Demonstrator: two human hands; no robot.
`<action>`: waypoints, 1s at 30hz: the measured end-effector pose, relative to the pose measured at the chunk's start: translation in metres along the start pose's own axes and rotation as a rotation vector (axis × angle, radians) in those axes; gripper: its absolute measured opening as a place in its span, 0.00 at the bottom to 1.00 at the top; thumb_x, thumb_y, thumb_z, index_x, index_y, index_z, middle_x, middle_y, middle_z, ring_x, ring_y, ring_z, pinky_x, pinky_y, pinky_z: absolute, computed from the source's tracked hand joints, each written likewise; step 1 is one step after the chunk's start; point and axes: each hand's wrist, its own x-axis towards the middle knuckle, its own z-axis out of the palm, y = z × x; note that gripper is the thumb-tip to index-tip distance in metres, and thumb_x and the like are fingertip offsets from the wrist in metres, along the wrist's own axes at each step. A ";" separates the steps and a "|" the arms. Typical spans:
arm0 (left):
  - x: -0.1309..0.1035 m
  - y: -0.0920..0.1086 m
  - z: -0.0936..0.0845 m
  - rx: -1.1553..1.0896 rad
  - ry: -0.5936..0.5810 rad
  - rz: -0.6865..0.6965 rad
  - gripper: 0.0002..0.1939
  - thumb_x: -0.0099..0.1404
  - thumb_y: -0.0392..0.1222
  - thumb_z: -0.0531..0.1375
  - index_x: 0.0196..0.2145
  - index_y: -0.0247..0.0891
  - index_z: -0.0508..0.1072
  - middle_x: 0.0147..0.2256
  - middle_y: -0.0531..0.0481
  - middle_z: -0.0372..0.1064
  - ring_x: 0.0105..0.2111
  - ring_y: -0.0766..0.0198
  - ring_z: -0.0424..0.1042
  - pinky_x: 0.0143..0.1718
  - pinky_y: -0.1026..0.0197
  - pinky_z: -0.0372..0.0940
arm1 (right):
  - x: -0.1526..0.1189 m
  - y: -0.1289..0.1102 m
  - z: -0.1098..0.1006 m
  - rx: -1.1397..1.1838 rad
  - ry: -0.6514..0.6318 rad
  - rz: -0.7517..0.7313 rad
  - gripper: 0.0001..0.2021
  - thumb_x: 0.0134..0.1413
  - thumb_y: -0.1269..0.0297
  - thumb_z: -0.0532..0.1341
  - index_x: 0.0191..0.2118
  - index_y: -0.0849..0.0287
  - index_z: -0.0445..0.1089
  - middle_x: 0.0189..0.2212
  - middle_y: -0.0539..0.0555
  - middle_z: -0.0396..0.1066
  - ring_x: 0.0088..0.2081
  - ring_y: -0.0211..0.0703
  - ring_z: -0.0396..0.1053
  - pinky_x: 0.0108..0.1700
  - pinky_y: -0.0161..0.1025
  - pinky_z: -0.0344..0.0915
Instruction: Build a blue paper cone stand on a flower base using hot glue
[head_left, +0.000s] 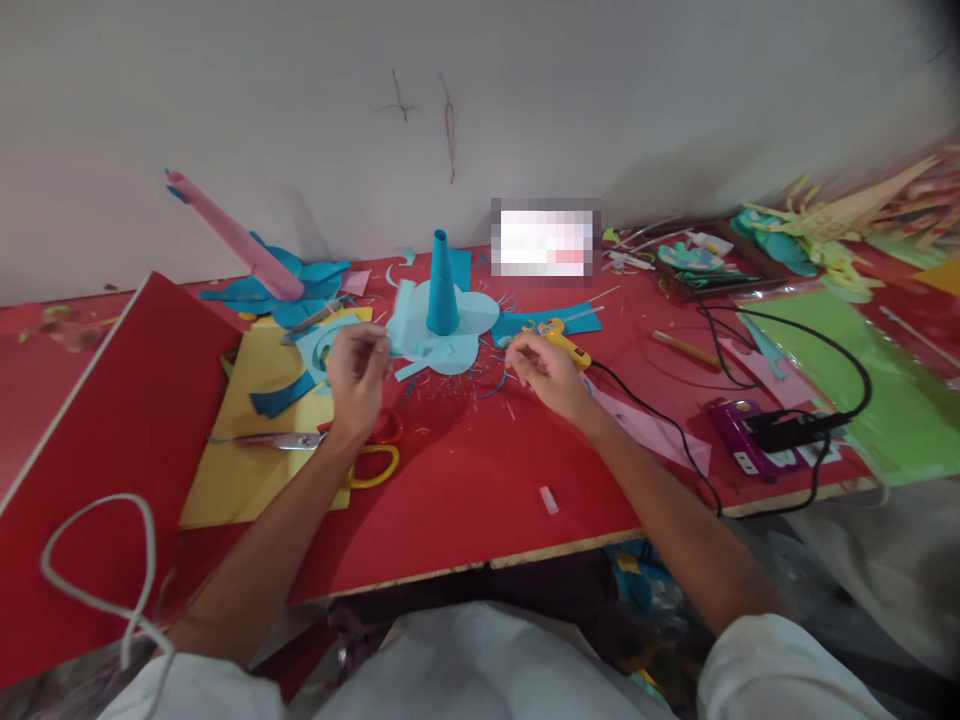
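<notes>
Cone first: the blue paper cone (442,290) stands upright on the pale blue petal-shaped base (480,315); all else is placed from it. L hand (358,375), left of cone, has fingers pinched narrow, looks to be on a pale blue paper strip (403,315), blurred, right beside cone. R hand (547,370), right of cone, fingers drawn in w/ a small gap at most; can't tell if they've got anything. Main risk: yellow glue gun (570,347), also right of cone, is right by R fingertips; if it's on (can't tell), a careless reach = burn or stray glue. Its black cord (652,405) trails off right of cone, so a forearm snag could drag gun into base & prob. tip cone. Strip's thin, so too hard a pinch may crease it, & a quick swing could knock cone b/c it's so near. Paper scraps (487,385) on near-right side of cone could stick to any wet glue. Scissors (375,467), near-left of cone, sit by L wrist: a low sweep may shove them or catch the yellow sheet (262,490) under them.
</notes>
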 end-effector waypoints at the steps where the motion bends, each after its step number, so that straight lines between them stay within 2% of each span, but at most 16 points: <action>1: -0.003 0.002 0.002 0.004 -0.119 -0.011 0.11 0.73 0.54 0.61 0.43 0.45 0.72 0.35 0.50 0.69 0.27 0.65 0.66 0.30 0.57 0.66 | -0.001 -0.001 0.001 0.050 -0.011 0.007 0.20 0.66 0.39 0.60 0.45 0.53 0.68 0.38 0.52 0.71 0.29 0.38 0.61 0.32 0.39 0.60; 3: -0.009 0.005 0.007 0.004 -0.366 0.010 0.12 0.74 0.53 0.60 0.43 0.43 0.75 0.34 0.49 0.71 0.30 0.64 0.69 0.33 0.57 0.67 | -0.003 -0.003 0.003 0.123 -0.055 0.023 0.25 0.64 0.42 0.63 0.59 0.49 0.64 0.48 0.55 0.72 0.31 0.37 0.63 0.33 0.38 0.63; 5: -0.013 0.007 0.011 -0.003 -0.573 0.052 0.13 0.75 0.52 0.58 0.42 0.42 0.78 0.35 0.47 0.73 0.34 0.62 0.72 0.38 0.57 0.68 | -0.004 -0.005 0.005 0.136 -0.118 0.036 0.29 0.63 0.45 0.65 0.64 0.47 0.61 0.51 0.56 0.71 0.33 0.38 0.67 0.36 0.39 0.66; 6: -0.014 0.008 0.013 -0.004 -0.641 0.061 0.14 0.75 0.52 0.58 0.41 0.41 0.79 0.36 0.47 0.74 0.35 0.62 0.73 0.40 0.57 0.68 | -0.005 -0.004 0.006 0.125 -0.150 0.039 0.27 0.63 0.46 0.66 0.62 0.48 0.63 0.48 0.55 0.72 0.34 0.39 0.68 0.37 0.39 0.67; 8: -0.014 0.008 0.016 0.001 -0.710 0.055 0.15 0.75 0.52 0.58 0.41 0.40 0.79 0.37 0.45 0.76 0.37 0.61 0.74 0.43 0.57 0.69 | -0.005 -0.002 0.008 0.091 -0.201 0.034 0.16 0.65 0.51 0.64 0.52 0.53 0.69 0.38 0.52 0.72 0.34 0.41 0.69 0.37 0.39 0.67; 10: -0.014 0.008 0.016 0.005 -0.729 0.039 0.16 0.75 0.53 0.58 0.41 0.40 0.79 0.38 0.45 0.76 0.38 0.61 0.74 0.44 0.57 0.69 | -0.005 0.001 0.009 0.057 -0.216 0.028 0.10 0.65 0.54 0.63 0.40 0.55 0.70 0.30 0.50 0.70 0.32 0.41 0.69 0.36 0.39 0.66; 12: -0.013 0.007 0.016 0.007 -0.757 0.030 0.16 0.76 0.52 0.57 0.41 0.40 0.79 0.38 0.44 0.76 0.38 0.61 0.74 0.44 0.57 0.68 | -0.004 0.003 0.010 0.049 -0.192 0.042 0.09 0.65 0.57 0.62 0.36 0.55 0.69 0.28 0.49 0.69 0.30 0.40 0.67 0.34 0.38 0.65; 15: -0.014 0.005 0.016 0.012 -0.795 0.034 0.16 0.76 0.52 0.57 0.40 0.40 0.80 0.38 0.44 0.76 0.38 0.61 0.73 0.44 0.58 0.68 | -0.003 0.004 0.009 0.121 -0.172 0.089 0.10 0.64 0.54 0.63 0.42 0.55 0.71 0.30 0.49 0.70 0.28 0.38 0.67 0.31 0.37 0.66; 20: -0.014 0.002 0.017 0.011 -0.791 0.040 0.14 0.75 0.49 0.57 0.40 0.40 0.79 0.37 0.45 0.75 0.37 0.62 0.73 0.43 0.59 0.68 | -0.004 0.002 0.010 0.301 -0.220 0.151 0.24 0.69 0.38 0.53 0.47 0.55 0.70 0.30 0.52 0.74 0.29 0.41 0.74 0.28 0.37 0.67; 24: -0.013 0.003 0.017 0.005 -0.817 0.073 0.13 0.76 0.45 0.56 0.41 0.40 0.80 0.38 0.45 0.76 0.38 0.62 0.74 0.44 0.60 0.68 | -0.004 0.004 0.013 0.226 -0.200 0.133 0.20 0.64 0.43 0.64 0.45 0.55 0.71 0.28 0.50 0.74 0.27 0.39 0.73 0.29 0.37 0.68; 30: -0.013 -0.002 0.017 -0.018 -0.850 0.132 0.17 0.79 0.42 0.51 0.46 0.41 0.81 0.44 0.41 0.78 0.46 0.59 0.77 0.51 0.57 0.69 | 0.001 0.012 0.008 0.210 -0.013 0.120 0.20 0.62 0.42 0.65 0.41 0.55 0.71 0.26 0.49 0.73 0.25 0.38 0.71 0.28 0.37 0.68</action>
